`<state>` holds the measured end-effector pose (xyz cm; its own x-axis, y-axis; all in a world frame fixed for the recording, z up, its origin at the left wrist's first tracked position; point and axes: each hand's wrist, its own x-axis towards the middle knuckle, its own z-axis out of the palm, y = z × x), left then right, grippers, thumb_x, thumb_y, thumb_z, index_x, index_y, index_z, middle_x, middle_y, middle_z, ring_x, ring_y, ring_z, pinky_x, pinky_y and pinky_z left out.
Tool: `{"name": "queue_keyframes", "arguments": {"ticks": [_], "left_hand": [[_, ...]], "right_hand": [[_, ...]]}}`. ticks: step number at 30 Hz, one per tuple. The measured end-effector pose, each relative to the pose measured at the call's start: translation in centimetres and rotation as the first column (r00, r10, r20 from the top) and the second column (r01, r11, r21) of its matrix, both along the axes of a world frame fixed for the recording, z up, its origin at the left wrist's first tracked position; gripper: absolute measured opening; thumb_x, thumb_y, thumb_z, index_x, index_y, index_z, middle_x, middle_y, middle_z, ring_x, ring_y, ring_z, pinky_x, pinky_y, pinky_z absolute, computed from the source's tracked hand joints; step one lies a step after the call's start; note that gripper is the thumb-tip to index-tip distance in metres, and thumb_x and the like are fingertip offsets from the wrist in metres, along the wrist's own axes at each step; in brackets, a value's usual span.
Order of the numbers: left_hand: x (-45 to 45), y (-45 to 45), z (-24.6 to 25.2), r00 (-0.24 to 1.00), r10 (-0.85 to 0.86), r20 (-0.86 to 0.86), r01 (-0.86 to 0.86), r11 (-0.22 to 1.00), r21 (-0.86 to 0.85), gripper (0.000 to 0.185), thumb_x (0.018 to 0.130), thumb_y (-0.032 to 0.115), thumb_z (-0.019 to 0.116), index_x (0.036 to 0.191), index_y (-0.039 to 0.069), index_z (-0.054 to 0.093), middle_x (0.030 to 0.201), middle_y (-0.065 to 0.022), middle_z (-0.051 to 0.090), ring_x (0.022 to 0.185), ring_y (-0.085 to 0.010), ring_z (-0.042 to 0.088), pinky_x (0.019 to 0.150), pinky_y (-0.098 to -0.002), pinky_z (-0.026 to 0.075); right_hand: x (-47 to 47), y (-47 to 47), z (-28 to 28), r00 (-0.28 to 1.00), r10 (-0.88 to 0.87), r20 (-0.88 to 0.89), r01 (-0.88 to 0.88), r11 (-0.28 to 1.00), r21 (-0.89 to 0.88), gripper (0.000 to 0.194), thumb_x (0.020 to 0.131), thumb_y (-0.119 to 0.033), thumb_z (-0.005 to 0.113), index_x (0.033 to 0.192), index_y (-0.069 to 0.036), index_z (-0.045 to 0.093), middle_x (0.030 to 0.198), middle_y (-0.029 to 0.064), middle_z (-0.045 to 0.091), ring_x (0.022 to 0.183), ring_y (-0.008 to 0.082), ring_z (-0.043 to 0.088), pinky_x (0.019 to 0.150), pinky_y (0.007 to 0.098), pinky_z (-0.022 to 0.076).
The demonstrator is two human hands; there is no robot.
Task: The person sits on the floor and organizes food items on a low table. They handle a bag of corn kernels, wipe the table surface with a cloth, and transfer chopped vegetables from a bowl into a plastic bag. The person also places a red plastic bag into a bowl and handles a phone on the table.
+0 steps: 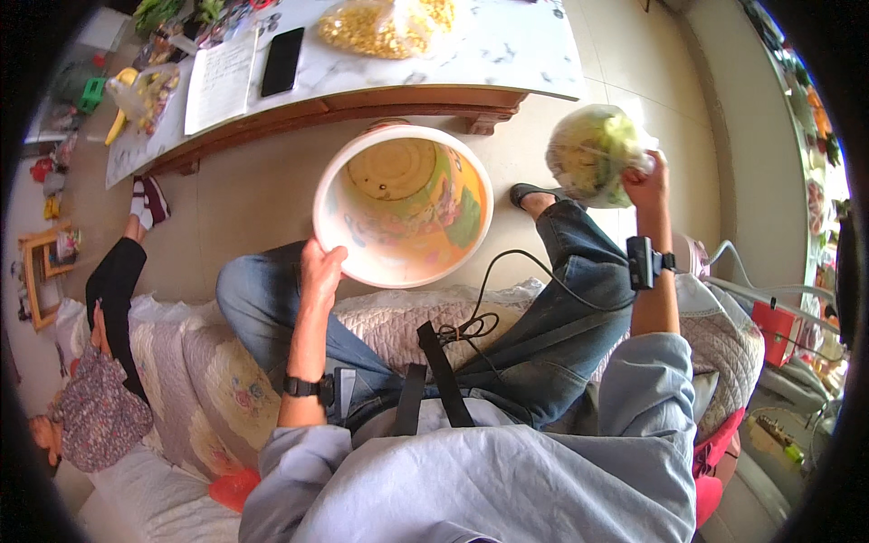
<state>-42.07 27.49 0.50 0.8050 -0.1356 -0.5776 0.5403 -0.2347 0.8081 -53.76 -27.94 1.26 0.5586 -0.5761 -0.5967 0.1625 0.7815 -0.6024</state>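
My left hand (324,271) grips the rim of a round plastic bucket (407,265), thumb over the edge. The bucket tilts so that its mouth faces me; the inside has a coloured pattern, and a few dark specks lie on its bottom. Out to the right, my right hand (648,178) is closed on the gathered top of a clear plastic bag of leafy greens (590,153), held above my foot and apart from the bucket. The bag is slightly blurred, and what exactly the greens are I cannot tell.
Across from me a marble-patterned table (502,68) bears a bag of yellow pieces (380,30), a black phone (282,62) and an open notebook (220,85). A cable (502,258) lies over my leg. Another person (102,414) sits at the left on the quilted sofa (204,366).
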Motion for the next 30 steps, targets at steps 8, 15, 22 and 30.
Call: {"name": "queue_keyframes", "arguments": {"ticks": [8, 15, 22, 30], "left_hand": [[-0.6, -2.0, 4.2, 1.0, -0.03, -0.003, 0.03, 0.999, -0.031, 0.042, 0.085, 0.007, 0.056, 0.125, 0.001, 0.046, 0.11, -0.0136, 0.06, 0.089, -0.0241, 0.066, 0.067, -0.037, 0.061], [-2.6, 1.3, 4.6, 0.976, 0.145, -0.161, -0.169, 0.975, -0.144, 0.048, 0.084, 0.005, 0.054, 0.131, 0.003, 0.042, 0.114, -0.0162, 0.059, 0.093, -0.0286, 0.066, 0.07, -0.0432, 0.062], [-3.5, 1.7, 3.9, 0.941, 0.329, -0.083, -0.336, 0.939, -0.079, 0.046, 0.084, 0.004, 0.055, 0.129, 0.003, 0.043, 0.115, -0.0143, 0.058, 0.097, -0.027, 0.064, 0.072, -0.0437, 0.06], [-4.5, 0.0, 5.8, 0.937, 0.278, 0.211, -0.267, 0.96, -0.079, 0.05, 0.083, -0.001, 0.052, 0.132, -0.002, 0.041, 0.115, -0.0099, 0.055, 0.1, -0.0153, 0.057, 0.078, -0.0262, 0.05]], "right_hand": [[1.9, 1.2, -8.0, 0.96, 0.238, -0.148, -0.261, 0.951, -0.165, 0.015, 0.08, -0.017, 0.065, 0.08, -0.008, 0.054, 0.06, 0.0021, 0.043, 0.046, 0.0111, 0.035, 0.041, 0.0238, 0.0273], [6.5, -2.4, -11.9, 0.841, 0.187, -0.507, -0.372, 0.882, -0.291, 0.016, 0.084, -0.019, 0.064, 0.079, -0.007, 0.054, 0.062, 0.0012, 0.045, 0.045, 0.0107, 0.036, 0.039, 0.0247, 0.0267], [7.6, -1.9, -15.3, 0.731, 0.277, -0.624, -0.562, 0.763, -0.32, 0.019, 0.081, -0.02, 0.063, 0.087, -0.002, 0.061, 0.068, 0.003, 0.051, 0.058, 0.0173, 0.052, 0.05, 0.0261, 0.0446], [6.7, 12.7, -2.3, 0.188, 0.91, -0.369, -0.949, 0.072, -0.305, 0.073, 0.089, -0.048, 0.061, 0.139, 0.0, 0.04, 0.132, 0.0183, 0.052, 0.109, 0.0294, 0.059, 0.087, 0.0417, 0.0562]]}}
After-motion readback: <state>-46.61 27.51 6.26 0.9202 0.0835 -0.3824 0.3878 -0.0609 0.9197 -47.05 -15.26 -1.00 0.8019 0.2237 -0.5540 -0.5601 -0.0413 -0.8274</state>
